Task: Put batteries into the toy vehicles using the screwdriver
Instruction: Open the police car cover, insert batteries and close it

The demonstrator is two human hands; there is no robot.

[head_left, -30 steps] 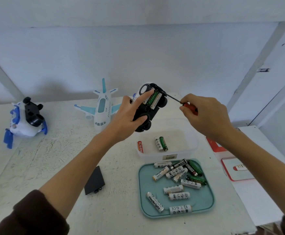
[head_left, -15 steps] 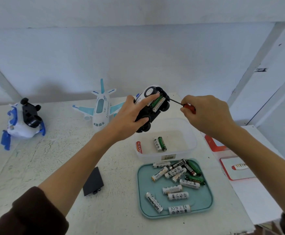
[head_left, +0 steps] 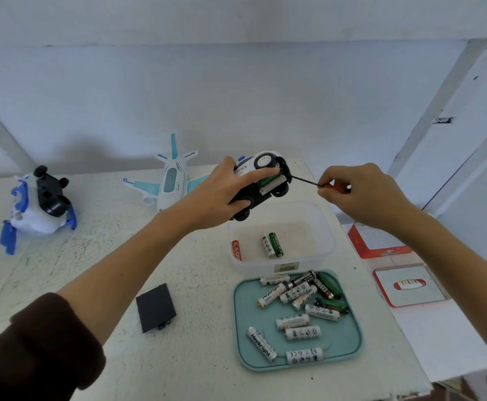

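White worktop (head_left: 97, 279), scuffed. On it: blue-white toy (head_left: 38, 209) far left, toy plane (head_left: 171, 180) at back, black cover (head_left: 155, 307) in front, clear tub (head_left: 282, 235), teal tray (head_left: 297, 321) just before tub, red-rimmed card (head_left: 410, 285) at right.

"Heybright" stands on two white batteries in the tray (head_left: 349, 351): one (head_left: 271, 295) near its upper left, one (head_left: 261, 343) at its lower left. A black battery (head_left: 321, 287) near the tray's top reads "EVEREADY", partly hidden. The battery (head_left: 304, 355) at the tray's bottom edge bears a "CE" mark. Lettering on the red battery (head_left: 236, 250) and on the toy car (head_left: 261, 180) is too blurred to read.
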